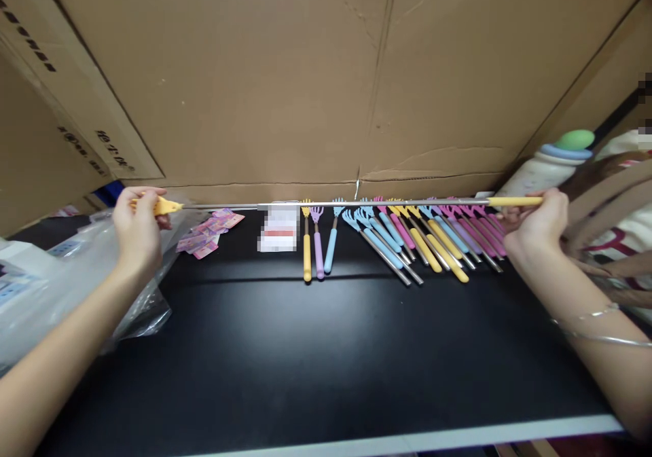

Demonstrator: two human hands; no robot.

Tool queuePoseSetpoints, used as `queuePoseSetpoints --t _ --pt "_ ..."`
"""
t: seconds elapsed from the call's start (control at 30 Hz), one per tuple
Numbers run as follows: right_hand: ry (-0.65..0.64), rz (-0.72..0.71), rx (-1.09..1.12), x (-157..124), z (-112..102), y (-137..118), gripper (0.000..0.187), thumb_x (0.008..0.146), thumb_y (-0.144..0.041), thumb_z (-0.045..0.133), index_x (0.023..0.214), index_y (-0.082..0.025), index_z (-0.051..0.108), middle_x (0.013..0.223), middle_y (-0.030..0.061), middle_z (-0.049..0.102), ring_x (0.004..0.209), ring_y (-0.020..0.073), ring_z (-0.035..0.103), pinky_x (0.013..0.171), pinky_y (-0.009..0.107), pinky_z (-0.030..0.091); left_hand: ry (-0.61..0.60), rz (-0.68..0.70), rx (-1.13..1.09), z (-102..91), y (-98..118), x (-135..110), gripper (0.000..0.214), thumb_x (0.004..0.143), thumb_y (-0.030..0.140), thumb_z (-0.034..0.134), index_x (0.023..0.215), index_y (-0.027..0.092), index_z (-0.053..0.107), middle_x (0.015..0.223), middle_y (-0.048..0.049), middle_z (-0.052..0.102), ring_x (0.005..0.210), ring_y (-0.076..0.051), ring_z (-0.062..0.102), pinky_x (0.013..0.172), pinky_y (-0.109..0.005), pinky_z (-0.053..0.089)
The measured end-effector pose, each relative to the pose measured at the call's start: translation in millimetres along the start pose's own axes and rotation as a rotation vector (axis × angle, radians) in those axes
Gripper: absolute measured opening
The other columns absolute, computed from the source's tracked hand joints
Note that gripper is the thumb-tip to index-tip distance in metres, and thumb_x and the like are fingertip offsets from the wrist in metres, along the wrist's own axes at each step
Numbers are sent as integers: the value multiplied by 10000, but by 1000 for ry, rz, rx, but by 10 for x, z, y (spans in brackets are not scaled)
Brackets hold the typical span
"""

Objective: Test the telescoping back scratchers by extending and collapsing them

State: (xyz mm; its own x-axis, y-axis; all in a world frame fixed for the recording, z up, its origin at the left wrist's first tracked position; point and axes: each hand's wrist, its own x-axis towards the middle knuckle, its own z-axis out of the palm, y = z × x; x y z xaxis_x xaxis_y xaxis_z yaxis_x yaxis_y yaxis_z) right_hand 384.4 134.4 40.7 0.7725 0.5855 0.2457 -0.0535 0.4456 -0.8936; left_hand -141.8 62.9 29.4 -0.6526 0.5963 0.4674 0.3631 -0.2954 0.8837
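A yellow telescopic back scratcher (pixel 356 204) stretches level between my hands, its metal rod drawn out long above the black table (pixel 305 362). My left hand (pixel 140 223) is closed around its yellow claw head, hiding most of the claw. The yellow handle at the other end is gripped by my right hand (pixel 542 223). Below the rod lie a yellow back scratcher (pixel 306 257), a purple back scratcher (pixel 318 253) and a blue back scratcher (pixel 331 250), side by side. To their right, a pile of back scratchers (pixel 428 236) in blue, pink, yellow and purple spreads out, claws toward the back.
Pink printed cards (pixel 208 233) and a white card (pixel 278 229), partly blurred out, lie toward the back. Clear plastic bags (pixel 92 267) crowd the left. A white bottle (pixel 542 168) with a green top stands back right, beside a beige bag (pixel 611 233). Cardboard (pixel 265 77) walls the back.
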Motion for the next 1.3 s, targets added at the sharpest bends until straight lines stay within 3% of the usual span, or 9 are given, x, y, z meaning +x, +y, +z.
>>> queuePoseSetpoints --t 0.1,0.23,0.4,0.5,0.67,0.73,0.83,1.0,1.3 --pt "-120 -12 -6 -273 85 1 129 803 -158 285 697 -212 335 442 -97 337 320 62 308 341 170 252 -156 19 -7 108 26 -229 136 740 206 476 865 156 496 603 51 459 434 -56 421 407 -150 359" --pt "-384 -49 -36 -741 165 55 137 832 -303 381 728 -220 350 408 -96 348 327 69 319 336 177 228 -437 24 -12 256 68 -598 215 770 318 533 928 182 482 583 45 489 474 -84 456 453 -181 395" --pt "-654 -45 -99 -1175 138 93 241 830 -436 469 763 -230 364 442 -78 412 354 67 336 336 184 214 -589 101 -32 310 158 -879 237 817 359 505 987 214 426 553 58 451 481 -98 438 473 -204 385" --pt "-724 -56 -133 -1258 105 85 254 848 -465 446 782 -238 354 455 -80 407 361 73 337 340 191 224 -623 175 -34 276 219 -895 220 841 342 486 1007 228 398 550 62 437 471 -102 426 482 -220 380" --pt "-758 -170 -210 -1335 82 51 248 880 -452 398 771 -241 326 469 -79 366 381 80 330 354 199 226 -573 237 -31 235 286 -904 207 846 321 482 1012 233 396 602 52 456 488 -103 455 485 -228 386" --pt "-850 -195 -254 -1428 75 40 253 884 -451 390 763 -236 334 487 -73 373 398 79 342 369 201 250 -646 274 13 241 312 -996 197 847 304 474 1007 222 394 614 48 478 509 -101 483 503 -223 400" --pt "-1030 -202 -303 -1591 56 30 251 900 -440 365 769 -226 353 517 -65 403 426 72 364 398 197 279 -858 312 91 252 357 -1171 163 858 263 440 998 209 377 593 54 497 509 -99 512 522 -219 414" --pt "-1099 -279 -344 -1670 15 9 231 912 -399 360 777 -211 371 530 -63 400 449 62 356 430 190 279 -830 337 82 220 400 -1249 139 861 245 442 981 212 379 580 61 490 492 -90 515 538 -213 412" --pt "-1152 -649 -600 -1538 30 -103 216 889 -360 407 793 -197 511 615 -20 525 519 89 465 524 220 357 -881 318 209 252 381 -1155 208 858 326 458 1023 208 417 621 43 538 561 -113 553 583 -224 432"
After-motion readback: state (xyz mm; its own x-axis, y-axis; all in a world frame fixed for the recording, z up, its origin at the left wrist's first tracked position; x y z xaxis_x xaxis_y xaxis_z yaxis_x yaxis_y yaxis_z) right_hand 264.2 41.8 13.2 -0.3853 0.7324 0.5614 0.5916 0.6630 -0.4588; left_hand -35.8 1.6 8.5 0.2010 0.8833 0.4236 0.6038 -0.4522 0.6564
